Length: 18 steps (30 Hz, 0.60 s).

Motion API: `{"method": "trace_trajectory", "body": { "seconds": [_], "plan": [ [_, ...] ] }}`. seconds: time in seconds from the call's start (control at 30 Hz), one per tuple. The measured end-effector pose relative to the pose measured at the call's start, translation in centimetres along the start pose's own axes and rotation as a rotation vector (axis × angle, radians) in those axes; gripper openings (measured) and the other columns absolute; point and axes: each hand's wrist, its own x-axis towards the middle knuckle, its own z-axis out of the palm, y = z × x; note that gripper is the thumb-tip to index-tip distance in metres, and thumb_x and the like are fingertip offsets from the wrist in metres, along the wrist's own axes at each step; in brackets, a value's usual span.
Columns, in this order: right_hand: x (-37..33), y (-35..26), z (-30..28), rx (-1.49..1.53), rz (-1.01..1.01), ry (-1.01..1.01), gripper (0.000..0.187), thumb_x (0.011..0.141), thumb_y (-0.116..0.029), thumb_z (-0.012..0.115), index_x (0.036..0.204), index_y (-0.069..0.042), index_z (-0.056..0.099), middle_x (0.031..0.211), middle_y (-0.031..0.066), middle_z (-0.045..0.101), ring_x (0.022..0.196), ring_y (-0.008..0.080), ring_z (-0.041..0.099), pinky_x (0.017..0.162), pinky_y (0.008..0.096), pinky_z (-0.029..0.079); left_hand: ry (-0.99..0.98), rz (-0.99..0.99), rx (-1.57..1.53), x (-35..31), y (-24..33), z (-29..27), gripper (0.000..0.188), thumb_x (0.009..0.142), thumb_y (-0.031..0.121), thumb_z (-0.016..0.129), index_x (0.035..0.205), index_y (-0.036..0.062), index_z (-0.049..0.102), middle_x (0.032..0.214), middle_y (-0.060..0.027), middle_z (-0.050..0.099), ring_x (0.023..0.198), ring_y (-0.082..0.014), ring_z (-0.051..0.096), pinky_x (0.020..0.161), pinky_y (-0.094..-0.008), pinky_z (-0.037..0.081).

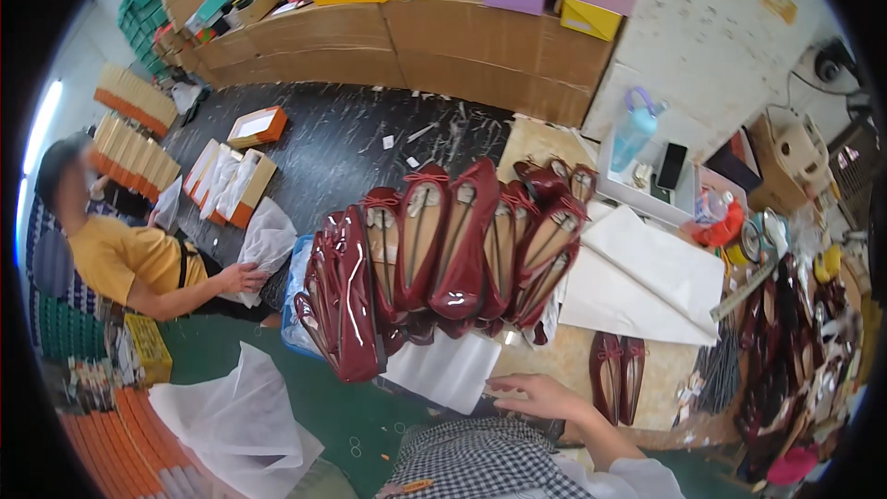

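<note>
My right hand reaches in from the lower right over the table's near edge. Its fingers stretch leftward, open, with nothing seen in them. Closest to it is a white sheet sticking out from under a heap of glossy dark-red ballet flats with bows. Thin dark strips lie inside several of these flats. Right of my hand, a pair of dark-red flats stands side by side on the table. Behind that pair lies a stack of white paper. My left hand is not in view.
At the left, a person in a yellow shirt handles white tissue beside orange-and-white shoeboxes. A white tray holds a bottle and a phone. Dark strips and more shoes lie at the right.
</note>
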Motion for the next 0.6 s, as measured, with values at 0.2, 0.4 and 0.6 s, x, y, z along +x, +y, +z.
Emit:
{"method": "trace_trajectory", "body": {
  "seconds": [0.2, 0.4, 0.6],
  "plan": [
    [0.6, -1.1, -1.3, 0.019, 0.081, 0.023, 0.047, 0.085, -0.036, 0.061, 0.123, -0.009, 0.055, 0.111, 0.0117, 0.063, 0.098, 0.0247, 0.061, 0.084, 0.0338, 0.048, 0.022, 0.061, 0.022, 3.2, 0.2, 0.2, 0.043, 0.091, 0.038, 0.046, 0.12, 0.0053, 0.046, 0.105, -0.0087, 0.055, 0.097, -0.0182, 0.055, 0.084, -0.0331, 0.046],
    [1.3, -2.7, -0.6, 0.011, 0.206, 0.162, 0.044, 0.084, -0.032, 0.062, 0.12, -0.009, 0.057, 0.11, 0.0122, 0.063, 0.097, 0.0245, 0.062, 0.082, 0.0332, 0.048, -0.077, 0.095, -0.026, 8.1, -1.1, 3.5, 0.043, 0.092, 0.037, 0.047, 0.121, 0.0051, 0.046, 0.106, -0.0086, 0.056, 0.097, -0.0182, 0.055, 0.084, -0.0326, 0.046],
    [1.6, -3.1, 2.9, -0.132, 0.385, 0.359, 0.041, 0.083, -0.028, 0.063, 0.117, -0.007, 0.059, 0.104, 0.0149, 0.065, 0.093, 0.0272, 0.063, 0.078, 0.0351, 0.05, -0.36, 0.116, -0.057, 14.8, -3.0, 11.5, 0.043, 0.092, 0.036, 0.047, 0.122, 0.0049, 0.046, 0.106, -0.0086, 0.056, 0.097, -0.0182, 0.055, 0.085, -0.0321, 0.046]
  ]
}}
